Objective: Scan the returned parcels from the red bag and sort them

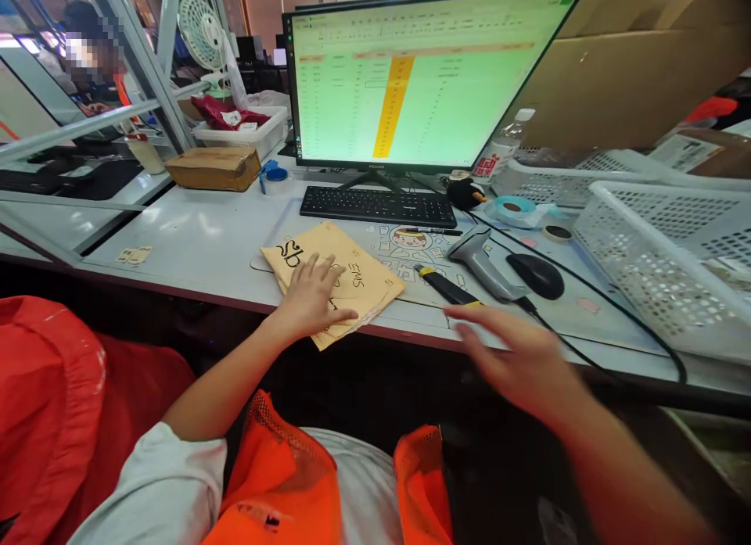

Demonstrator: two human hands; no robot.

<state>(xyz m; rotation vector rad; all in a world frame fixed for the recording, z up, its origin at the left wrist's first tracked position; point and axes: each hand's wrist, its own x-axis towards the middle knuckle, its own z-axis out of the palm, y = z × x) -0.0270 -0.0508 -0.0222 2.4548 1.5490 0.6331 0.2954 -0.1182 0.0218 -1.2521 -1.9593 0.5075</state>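
Your left hand [317, 296] lies palm down on a tan paper envelope [375, 285], fingers spread and open, not gripping it. The envelope, marked "EMS" in black, sits at the front of the worktop [193, 236], one corner poking out past the edge. Your right hand [519, 349] is blurred by motion, its index finger stretched out and thumb apart, with nothing visible in it. Its fingertips are just beside the black-and-yellow cutter knife [449, 285]; you cannot tell from here whether they touch. Right of the knife lie a grey scanner [484, 265] and a black mouse [535, 275]. Behind the envelope are the keyboard [375, 206] and the monitor [346, 99], lit with a green spreadsheet. A white perforated basket [637, 267] stands at far right.
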